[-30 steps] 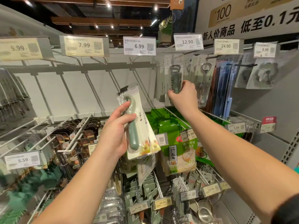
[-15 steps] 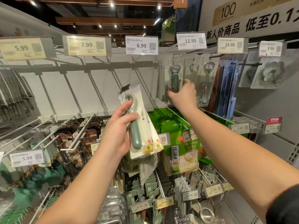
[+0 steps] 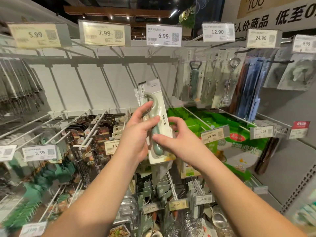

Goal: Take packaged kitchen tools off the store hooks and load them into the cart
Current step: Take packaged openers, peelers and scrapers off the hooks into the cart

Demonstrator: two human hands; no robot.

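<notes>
A white card pack with a pale green peeler (image 3: 154, 106) stands upright in front of the shelves, at the middle of the view. My left hand (image 3: 136, 134) grips it from the left, thumb across its front. My right hand (image 3: 176, 139) holds its right edge, thumb on the lower front and fingers curled behind the card. Up on the top row hang packaged bottle openers (image 3: 193, 81) and corkscrews (image 3: 229, 79), untouched. No cart is in view.
Bare wire hooks (image 3: 82, 132) stick out toward me at left and centre. Green bagged goods (image 3: 239, 139) fill the right middle row. Price tags (image 3: 163, 35) line the top rail. Below hang more carded tools and metal strainers (image 3: 218, 219).
My right hand has left the hanging bottle openers, come down and left, and taken hold of the peeler pack. The view has shifted slightly downward.
</notes>
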